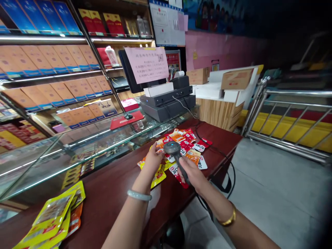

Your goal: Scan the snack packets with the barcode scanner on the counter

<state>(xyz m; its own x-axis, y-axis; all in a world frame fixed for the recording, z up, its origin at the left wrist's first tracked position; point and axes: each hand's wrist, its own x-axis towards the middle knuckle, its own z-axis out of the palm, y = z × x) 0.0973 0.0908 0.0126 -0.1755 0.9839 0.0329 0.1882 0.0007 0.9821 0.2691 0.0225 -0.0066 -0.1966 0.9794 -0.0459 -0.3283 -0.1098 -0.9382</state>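
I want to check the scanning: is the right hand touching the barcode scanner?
Touching. The head view shows the right hand wrapped around the handle of the barcode scanner, above the snack packets.

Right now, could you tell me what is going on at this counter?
A person stands at a dark red counter beside a glass display case. The right hand grips a handheld barcode scanner, its head over a pile of small red, orange and yellow snack packets. The left hand rests on packets at the near edge of that pile. A separate heap of yellow packets lies further along the counter, and a register sits behind.
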